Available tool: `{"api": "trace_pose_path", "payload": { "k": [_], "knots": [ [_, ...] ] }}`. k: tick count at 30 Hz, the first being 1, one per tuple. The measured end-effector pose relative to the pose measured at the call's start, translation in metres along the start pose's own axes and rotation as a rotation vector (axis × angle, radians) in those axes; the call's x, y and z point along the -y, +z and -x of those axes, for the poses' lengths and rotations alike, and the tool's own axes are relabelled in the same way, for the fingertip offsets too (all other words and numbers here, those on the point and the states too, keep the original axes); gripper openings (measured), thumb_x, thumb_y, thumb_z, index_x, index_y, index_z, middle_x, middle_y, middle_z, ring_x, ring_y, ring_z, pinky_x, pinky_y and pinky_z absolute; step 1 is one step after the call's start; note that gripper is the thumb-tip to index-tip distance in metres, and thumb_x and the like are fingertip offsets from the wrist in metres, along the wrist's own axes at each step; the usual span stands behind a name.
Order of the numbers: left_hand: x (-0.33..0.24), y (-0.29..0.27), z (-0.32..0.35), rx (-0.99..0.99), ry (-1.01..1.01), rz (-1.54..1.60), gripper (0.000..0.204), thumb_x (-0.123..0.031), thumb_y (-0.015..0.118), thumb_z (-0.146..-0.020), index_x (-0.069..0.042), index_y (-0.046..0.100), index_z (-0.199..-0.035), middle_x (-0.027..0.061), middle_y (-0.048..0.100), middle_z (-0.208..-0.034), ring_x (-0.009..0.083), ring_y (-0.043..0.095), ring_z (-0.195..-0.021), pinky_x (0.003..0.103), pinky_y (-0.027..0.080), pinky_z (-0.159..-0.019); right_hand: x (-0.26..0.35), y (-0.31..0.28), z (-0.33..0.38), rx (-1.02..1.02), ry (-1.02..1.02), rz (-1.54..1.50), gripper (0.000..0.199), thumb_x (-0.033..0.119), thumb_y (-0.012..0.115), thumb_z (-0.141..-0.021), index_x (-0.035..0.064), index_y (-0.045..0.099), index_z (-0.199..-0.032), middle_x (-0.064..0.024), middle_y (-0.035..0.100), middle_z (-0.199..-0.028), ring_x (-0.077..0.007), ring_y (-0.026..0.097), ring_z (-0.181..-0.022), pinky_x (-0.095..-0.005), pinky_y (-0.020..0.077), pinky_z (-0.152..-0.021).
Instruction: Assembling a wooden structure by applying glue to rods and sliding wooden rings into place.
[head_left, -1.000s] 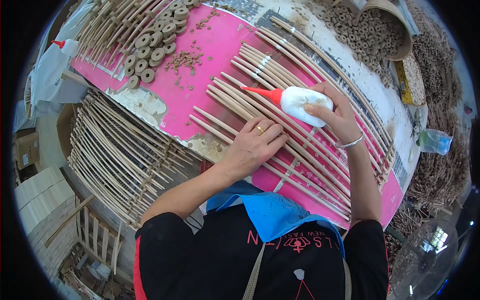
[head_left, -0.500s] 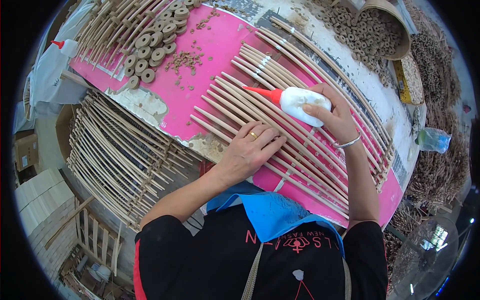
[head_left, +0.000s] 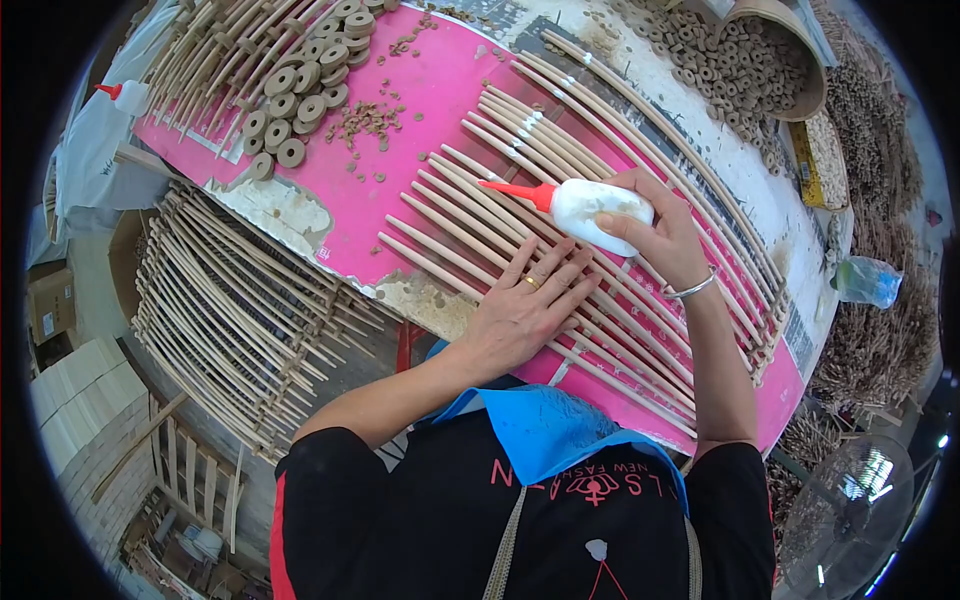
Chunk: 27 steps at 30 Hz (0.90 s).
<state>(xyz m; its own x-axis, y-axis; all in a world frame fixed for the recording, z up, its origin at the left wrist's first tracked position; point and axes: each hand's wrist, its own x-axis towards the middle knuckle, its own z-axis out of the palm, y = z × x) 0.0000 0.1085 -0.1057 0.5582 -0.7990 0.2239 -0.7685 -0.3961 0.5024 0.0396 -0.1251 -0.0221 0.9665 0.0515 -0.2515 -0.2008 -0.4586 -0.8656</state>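
My right hand (head_left: pixel 655 228) is wrapped round a white glue bottle (head_left: pixel 598 212) with a red pointed nozzle, tilted on its side so the tip points left above the rods. My left hand (head_left: pixel 528 308) lies with fingers extended across several thin wooden rods (head_left: pixel 450 262), which are laid side by side on the pink board (head_left: pixel 360 225). A ring shows on one left finger. Whitish marks, perhaps glue, sit on some farther rods (head_left: pixel 520 135). What lies beneath my left palm is hidden.
Brown ring-shaped discs (head_left: pixel 290 153) and small chips lie at the far left, beside rods threaded with discs (head_left: pixel 215 60). Another red-tipped bottle (head_left: pixel 128 97) is at the left edge. A tipped basket (head_left: pixel 770 60) spills rings at far right. Bundled curved rods (head_left: pixel 230 310) rest below the table's left edge.
My left hand has slid right and its fingers now reach farther over the rods. The glue bottle in my right hand has shifted slightly left.
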Motion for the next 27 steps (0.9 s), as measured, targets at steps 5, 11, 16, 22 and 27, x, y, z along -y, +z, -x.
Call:
{"api": "trace_pose_path", "payload": {
  "k": [5,11,16,22,27],
  "knots": [
    [0.001,0.000,0.000,0.001,0.012,-0.035,0.064,-0.037,0.070,-0.096,-0.019,0.052,-0.155,0.0067,0.040,-0.168,0.0272,0.028,-0.160,0.055,0.016,-0.132,0.002,0.000,0.001,0.010,0.010,0.020,0.034,0.019,0.080,-0.090,0.0030,0.068,-0.117,-0.0008,0.067,-0.101,-0.0083,0.062,-0.093,-0.0256,0.0497,-0.082],
    [0.001,0.001,0.000,-0.012,0.020,-0.054,0.061,-0.036,0.069,-0.097,-0.019,0.054,-0.154,0.0073,0.040,-0.167,0.0272,0.029,-0.160,0.055,0.016,-0.132,0.001,-0.002,0.007,-0.041,-0.078,0.086,0.037,0.026,0.081,-0.087,0.0034,0.071,-0.115,-0.0055,0.074,-0.094,-0.0116,0.067,-0.085,-0.0289,0.0517,-0.075],
    [0.001,0.001,0.001,-0.051,0.024,0.025,0.056,-0.034,0.062,-0.099,-0.013,0.056,-0.151,0.0112,0.046,-0.162,0.0290,0.031,-0.158,0.058,0.016,-0.132,0.006,0.004,0.007,-0.032,-0.054,0.056,0.038,0.025,0.081,-0.087,0.0030,0.071,-0.116,-0.0061,0.074,-0.094,-0.0124,0.067,-0.085,-0.0298,0.0524,-0.076],
    [0.002,0.002,0.001,-0.061,0.023,0.013,0.057,-0.037,0.063,-0.100,-0.014,0.055,-0.152,0.0111,0.047,-0.160,0.0294,0.033,-0.157,0.058,0.016,-0.132,0.007,0.005,0.004,0.026,-0.021,0.045,0.034,0.020,0.080,-0.091,0.0016,0.069,-0.117,-0.0025,0.068,-0.100,-0.0094,0.064,-0.091,-0.0261,0.0514,-0.080],
    [0.002,0.002,0.000,-0.057,0.024,0.034,0.056,-0.037,0.063,-0.101,-0.014,0.056,-0.151,0.0112,0.049,-0.158,0.0300,0.035,-0.156,0.058,0.017,-0.131,0.007,0.003,0.012,-0.015,-0.014,0.052,0.037,0.022,0.081,-0.087,0.0017,0.071,-0.116,-0.0068,0.073,-0.096,-0.0131,0.068,-0.087,-0.0302,0.0531,-0.077]
  ]
}}
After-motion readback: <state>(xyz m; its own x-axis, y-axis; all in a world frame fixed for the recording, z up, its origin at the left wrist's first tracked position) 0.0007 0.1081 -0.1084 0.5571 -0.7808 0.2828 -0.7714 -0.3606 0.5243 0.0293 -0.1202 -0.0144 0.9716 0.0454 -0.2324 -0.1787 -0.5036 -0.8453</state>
